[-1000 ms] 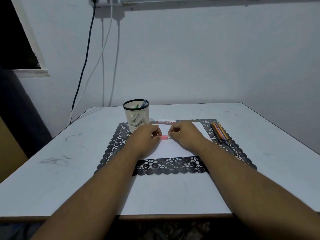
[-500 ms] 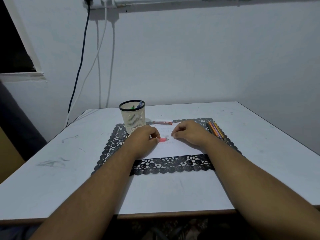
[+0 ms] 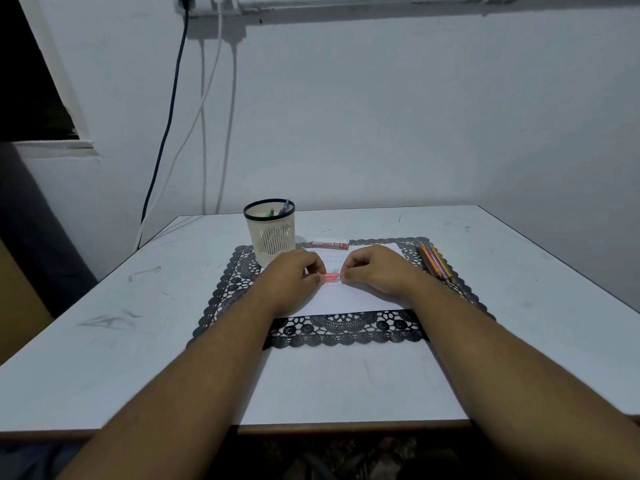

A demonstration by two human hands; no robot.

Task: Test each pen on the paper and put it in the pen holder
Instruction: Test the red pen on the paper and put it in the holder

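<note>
A short pink pen (image 3: 331, 277) lies across the white paper (image 3: 349, 297), held at both ends. My left hand (image 3: 294, 278) pinches its left end with curled fingers. My right hand (image 3: 372, 271) pinches its right end; most of the pen is hidden inside the hands. The white mesh pen holder (image 3: 271, 233) with a black rim stands just behind my left hand and has a green and a blue pen in it. Several coloured pens (image 3: 434, 263) lie side by side at the right of the paper.
The paper rests on a black lace placemat (image 3: 346, 329) on a white table (image 3: 104, 341). A red flat box (image 3: 329, 244) lies behind the paper. Cables hang down the wall at the back left. The table's front edge is near my forearms.
My hands drew apart half a second ago, with the pink pen staying in the left hand; now the right hand is back at its right end. The view shifted slightly.
</note>
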